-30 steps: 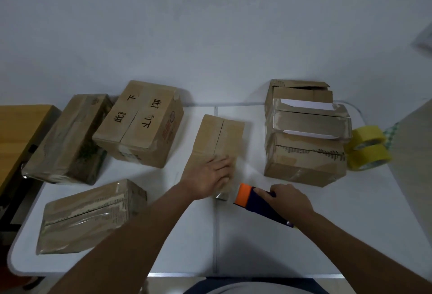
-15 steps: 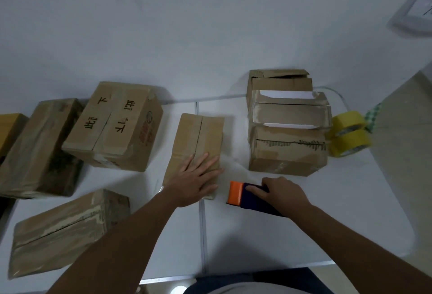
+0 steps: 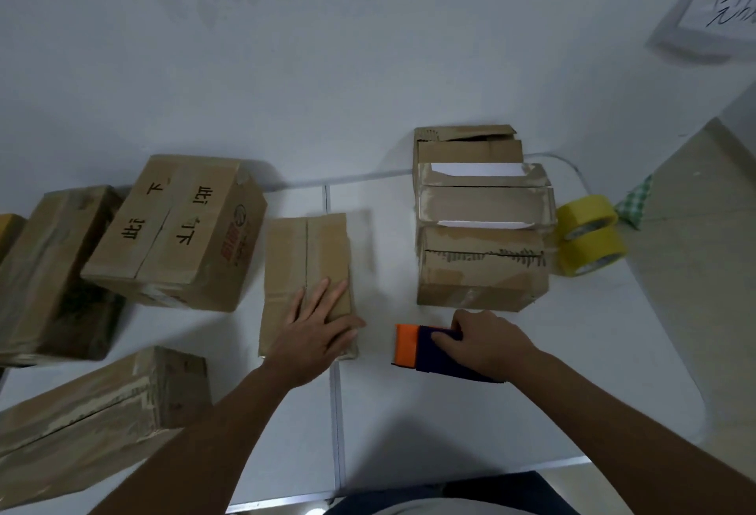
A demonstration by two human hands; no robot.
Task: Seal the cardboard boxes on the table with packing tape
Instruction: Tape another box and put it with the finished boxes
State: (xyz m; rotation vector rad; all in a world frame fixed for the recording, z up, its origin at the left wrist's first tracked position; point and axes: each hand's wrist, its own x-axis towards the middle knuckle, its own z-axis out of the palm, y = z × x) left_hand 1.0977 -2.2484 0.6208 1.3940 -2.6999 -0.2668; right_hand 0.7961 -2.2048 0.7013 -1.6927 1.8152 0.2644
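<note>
A small flat cardboard box (image 3: 304, 257) lies in the middle of the white table (image 3: 450, 424), its centre seam running away from me. My left hand (image 3: 317, 334) rests flat on its near end with fingers spread. Just right of it, my right hand (image 3: 484, 344) grips a dark blue tape dispenser (image 3: 439, 355) with an orange front, lying low on the table. No tape strip is visible on the box seam.
A stack of three boxes (image 3: 480, 224) stands at the back right, with two yellow tape rolls (image 3: 591, 234) beside it. A printed box (image 3: 180, 232) and two more boxes (image 3: 53, 273) (image 3: 94, 412) fill the left side. The wall is close behind.
The view has shifted left and down. My left hand has slid a little toward the box's near end; the right hand keeps hold of the dispenser, now lying flatter beside the box.
</note>
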